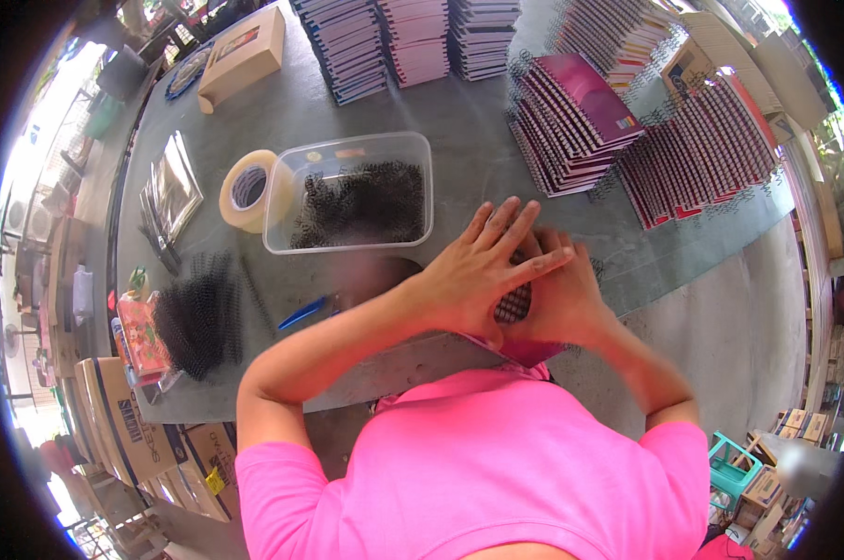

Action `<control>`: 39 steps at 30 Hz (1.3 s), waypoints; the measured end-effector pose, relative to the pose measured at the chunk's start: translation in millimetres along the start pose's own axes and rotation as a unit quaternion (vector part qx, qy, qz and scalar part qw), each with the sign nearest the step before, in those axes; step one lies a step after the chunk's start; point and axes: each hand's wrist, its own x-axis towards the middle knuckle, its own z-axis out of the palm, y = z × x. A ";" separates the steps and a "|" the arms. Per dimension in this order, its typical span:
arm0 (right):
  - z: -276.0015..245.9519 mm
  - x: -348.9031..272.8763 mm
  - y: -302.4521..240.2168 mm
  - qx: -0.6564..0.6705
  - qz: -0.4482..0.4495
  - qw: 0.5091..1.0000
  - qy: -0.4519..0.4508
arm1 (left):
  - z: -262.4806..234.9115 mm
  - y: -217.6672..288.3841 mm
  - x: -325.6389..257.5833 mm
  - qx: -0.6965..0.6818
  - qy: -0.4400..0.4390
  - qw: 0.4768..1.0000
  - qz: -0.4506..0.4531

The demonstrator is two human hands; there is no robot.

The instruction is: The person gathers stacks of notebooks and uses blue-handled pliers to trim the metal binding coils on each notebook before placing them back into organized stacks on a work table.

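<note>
My left hand (pixel 483 261) lies palm down with its fingers stretched and spread, partly over the fingers of my right hand. My right hand (pixel 571 303) is closed around spiral-bound notebooks (pixel 534 352) with a purple cover, near the front edge of the table. Between my hands a patch of black spiral binding shows; most of the notebooks are hidden beneath them, so I cannot tell how many there are. Left of my left hand stands a clear plastic tub (pixel 349 149) holding short black coils (pixel 371 201). A blue pen (pixel 302 313) lies near my left forearm.
Purple spiral notebooks (pixel 581 112) are piled at the far right, beside a fanned row of others (pixel 702 154). Tall notebook stacks (pixel 343 47) stand at the back. A tape roll (pixel 246 191), black coils (pixel 198 313) and a cardboard box (pixel 245 56) occupy the left side.
</note>
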 end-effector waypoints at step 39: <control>40.7 -78.5 10.4 0.315 0.110 0.900 0.282 | 56.5 -37.0 8.9 -0.776 0.034 0.580 -0.245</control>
